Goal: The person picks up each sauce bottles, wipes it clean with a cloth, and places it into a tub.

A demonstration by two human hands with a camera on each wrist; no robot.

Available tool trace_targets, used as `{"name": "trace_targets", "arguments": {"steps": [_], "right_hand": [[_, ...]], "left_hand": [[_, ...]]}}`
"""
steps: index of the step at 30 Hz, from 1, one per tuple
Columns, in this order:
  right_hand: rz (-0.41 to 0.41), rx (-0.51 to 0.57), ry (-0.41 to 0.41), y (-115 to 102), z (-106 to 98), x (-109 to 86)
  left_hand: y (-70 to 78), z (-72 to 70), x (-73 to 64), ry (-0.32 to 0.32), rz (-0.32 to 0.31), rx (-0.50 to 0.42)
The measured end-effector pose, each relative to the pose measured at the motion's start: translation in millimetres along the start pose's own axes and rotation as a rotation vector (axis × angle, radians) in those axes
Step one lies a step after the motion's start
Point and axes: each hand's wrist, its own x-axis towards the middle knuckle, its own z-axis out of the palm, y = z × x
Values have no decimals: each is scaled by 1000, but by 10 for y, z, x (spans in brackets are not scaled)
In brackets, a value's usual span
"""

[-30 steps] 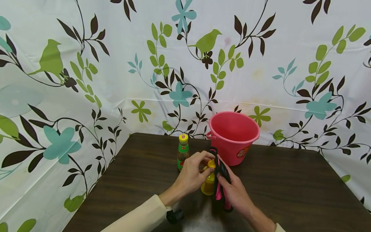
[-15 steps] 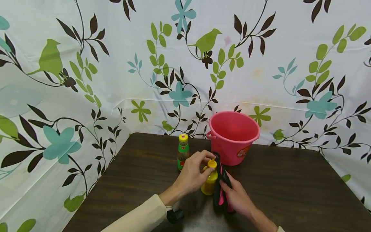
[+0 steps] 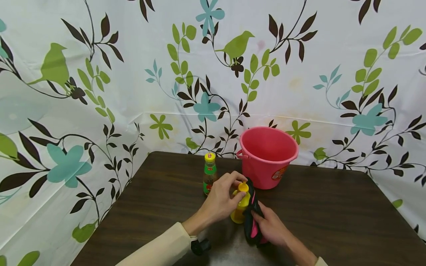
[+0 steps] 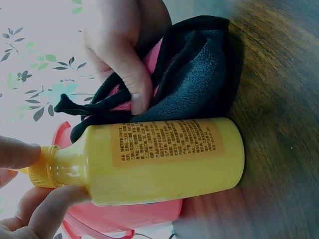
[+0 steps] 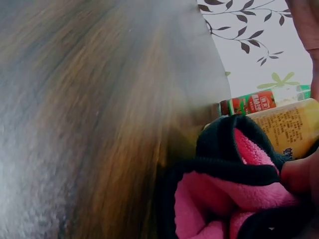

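A yellow squeeze bottle (image 4: pixel 169 159) with printed text stands upright on the table in front of the bucket. My left hand (image 3: pixel 221 194) pinches its yellow cap (image 4: pixel 44 167) between thumb and fingers. On the bottle's right side, my right hand (image 3: pixel 274 225) grips a bunched cloth (image 4: pixel 189 79), pink on one face and dark grey on the other, with black edging. The cloth lies against the bottle's side. In the right wrist view the folded cloth (image 5: pixel 224 194) fills the lower part, and the right thumb (image 5: pixel 298 175) presses on it.
Behind the left hand stands a glass bottle (image 3: pixel 210 170) with a yellow cap and green label. A pink bucket (image 3: pixel 259 173) is at the back of the dark wooden table (image 3: pixel 332 214). A patterned sheet (image 3: pixel 293 85) hangs behind the table.
The right hand and the cloth have moved down along the bottle's right side. My left hand has kept its hold on the cap, and the bottle stays in place.
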Motion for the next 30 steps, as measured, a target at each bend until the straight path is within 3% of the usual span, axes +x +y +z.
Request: {"name": "trace_targets", "arguments": {"steps": [4,9,17,25,30], "right_hand": [[46,63,27,-68,19,4],[79,165,124,-225,45,-39],[30,175,266,-460,14,-130],[-10,252,310,-695,-126,-238],[-58,361,331,-800,-198,-296]], "left_hand": [[-7,-4,-1,11,12,16],[-6,-4,3,12,27,24],[-6,10,0,14,35,35],[-9,13,-8,12,40,22],[-2,15,-13,10,42,26]]}}
